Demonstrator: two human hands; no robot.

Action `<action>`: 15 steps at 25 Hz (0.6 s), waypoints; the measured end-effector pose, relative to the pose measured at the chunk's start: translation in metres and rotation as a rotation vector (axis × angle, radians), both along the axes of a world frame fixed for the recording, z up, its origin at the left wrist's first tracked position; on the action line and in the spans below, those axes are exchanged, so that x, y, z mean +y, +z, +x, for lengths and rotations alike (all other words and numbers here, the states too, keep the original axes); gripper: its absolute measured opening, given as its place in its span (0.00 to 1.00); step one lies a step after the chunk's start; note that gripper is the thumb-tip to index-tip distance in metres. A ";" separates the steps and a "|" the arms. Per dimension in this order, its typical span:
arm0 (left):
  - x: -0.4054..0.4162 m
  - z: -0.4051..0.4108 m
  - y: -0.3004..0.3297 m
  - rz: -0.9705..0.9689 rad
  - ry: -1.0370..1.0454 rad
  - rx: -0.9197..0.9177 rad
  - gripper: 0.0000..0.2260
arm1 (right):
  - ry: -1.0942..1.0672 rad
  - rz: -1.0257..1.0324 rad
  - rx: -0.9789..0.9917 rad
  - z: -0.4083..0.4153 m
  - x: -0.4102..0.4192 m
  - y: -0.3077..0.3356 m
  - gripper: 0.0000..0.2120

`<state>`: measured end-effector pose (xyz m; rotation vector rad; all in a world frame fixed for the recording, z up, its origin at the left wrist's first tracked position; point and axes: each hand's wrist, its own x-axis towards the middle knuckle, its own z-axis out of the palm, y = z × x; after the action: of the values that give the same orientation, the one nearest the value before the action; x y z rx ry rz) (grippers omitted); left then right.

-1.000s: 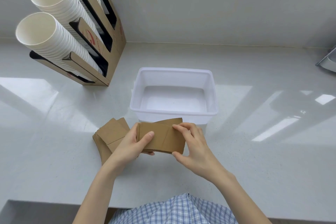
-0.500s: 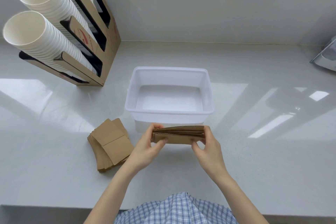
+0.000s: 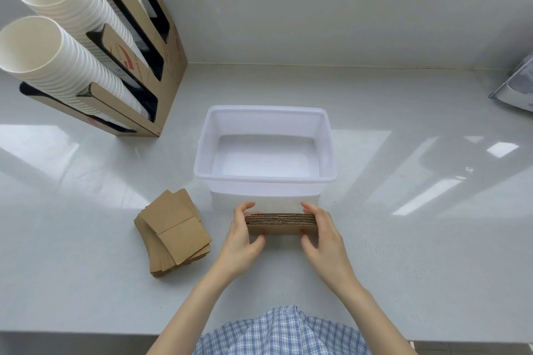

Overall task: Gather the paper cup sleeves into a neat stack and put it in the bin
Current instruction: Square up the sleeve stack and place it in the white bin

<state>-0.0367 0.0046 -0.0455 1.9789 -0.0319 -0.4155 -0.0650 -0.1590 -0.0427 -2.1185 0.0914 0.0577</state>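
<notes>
The bundle of sleeves [image 3: 281, 223], held flat and face-up a second ago, is now turned on edge, so that its corrugated layers are seen from above. It is clasped at its ends between the left hand [image 3: 240, 236] and the right hand [image 3: 321, 235], each closed on it with fingers behind and thumb in front, just in front of the near wall of the white bin [image 3: 202, 153]. The bin is seen empty. A second, fanned pile of sleeves [image 3: 173, 235] is left lying on the counter [image 3: 403, 239] to the left, clear of both hands and unchanged. A cardboard dispenser [image 3: 170, 66] loaded with white paper cups [image 3: 43, 57] is stood at the far left, well apart from the bin.
</notes>
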 end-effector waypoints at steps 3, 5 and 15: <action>-0.006 -0.001 -0.005 0.024 0.010 -0.004 0.25 | 0.013 -0.002 0.020 0.001 0.003 -0.003 0.24; -0.007 0.001 -0.006 0.028 0.036 0.003 0.23 | 0.024 -0.001 0.017 0.002 0.002 -0.001 0.23; -0.005 0.001 -0.009 0.125 0.043 -0.103 0.10 | 0.004 -0.051 -0.024 -0.001 -0.003 -0.003 0.17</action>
<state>-0.0353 -0.0007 -0.0548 2.1190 -0.0298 -0.2933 -0.0658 -0.1623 -0.0458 -2.1696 0.0748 0.0331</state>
